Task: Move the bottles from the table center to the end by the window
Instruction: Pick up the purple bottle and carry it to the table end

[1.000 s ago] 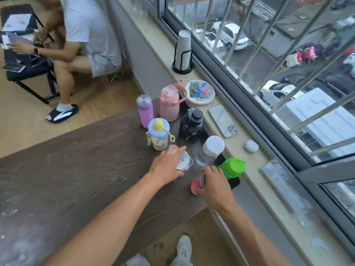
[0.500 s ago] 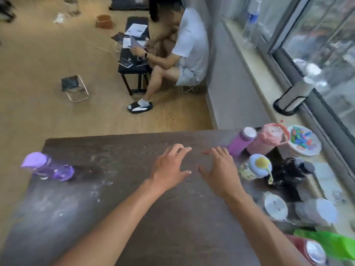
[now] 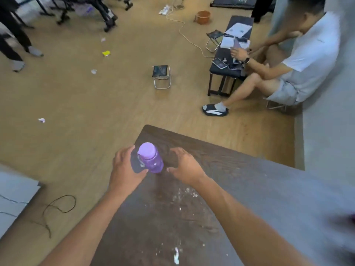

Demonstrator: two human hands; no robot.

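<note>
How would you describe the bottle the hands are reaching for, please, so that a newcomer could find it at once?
Start at the dark wooden table and go to its far corner, the one jutting over the tan floor. There a purple bottle stands upright between the left hand and the right hand. It is the only bottle in view, see-through purple with a solid purple cap.

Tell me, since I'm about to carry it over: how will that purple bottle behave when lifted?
The purple bottle looks like rigid translucent plastic, so it probably won't flex. It stands upright near the table corner, so a nudge might tip it. The left hand and right hand flank it.
</note>
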